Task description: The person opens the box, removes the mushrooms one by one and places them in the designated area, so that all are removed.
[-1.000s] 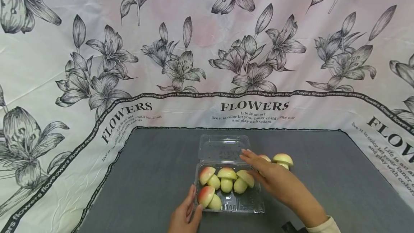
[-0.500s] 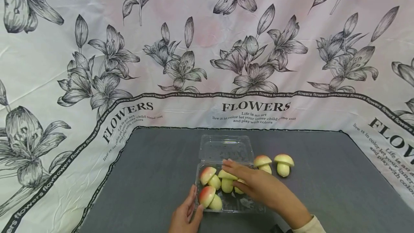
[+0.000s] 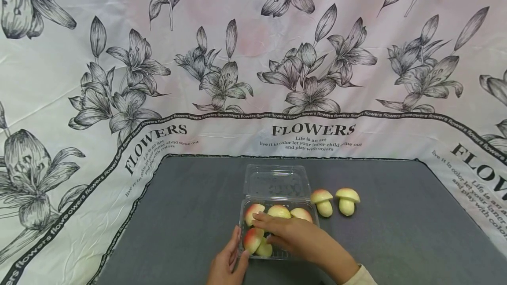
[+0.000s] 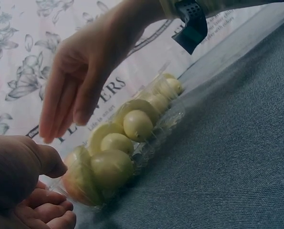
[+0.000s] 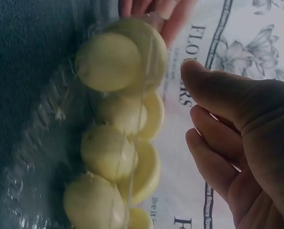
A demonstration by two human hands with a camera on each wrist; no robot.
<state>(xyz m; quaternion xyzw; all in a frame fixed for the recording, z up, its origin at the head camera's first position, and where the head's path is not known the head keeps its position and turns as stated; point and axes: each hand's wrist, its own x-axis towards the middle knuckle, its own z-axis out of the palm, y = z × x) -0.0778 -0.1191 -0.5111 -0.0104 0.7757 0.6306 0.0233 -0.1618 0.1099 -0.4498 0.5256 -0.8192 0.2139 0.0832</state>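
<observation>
A clear plastic clamshell box (image 3: 313, 254) lies with its lid (image 3: 276, 181) folded back. Several pale-yellow model mushrooms sit inside, some with red-tinted caps; a front-left mushroom (image 3: 253, 239) is near the left hand. My left hand (image 3: 226, 261) holds the box's left wall, with the thumb on the near side and fingers along the outside. My right hand (image 3: 309, 239) hovers over the box with extended fingers and nothing in its grasp, hiding several stems. In the right wrist view, a gap separates the right thumb (image 5: 213, 88) from the mushrooms (image 5: 103, 152).
Two more mushrooms, one with a reddish cap (image 3: 321, 201) and one all yellow (image 3: 347, 201), lie right of the box on the grey table (image 3: 190, 214). Behind the table hangs a flower-printed cloth (image 3: 253, 56). A dark strap (image 4: 190, 26) circles the right wrist.
My right hand has moved left and toward me across the box, uncovering the two mushrooms at right. The left hand has stayed at the box's left side.
</observation>
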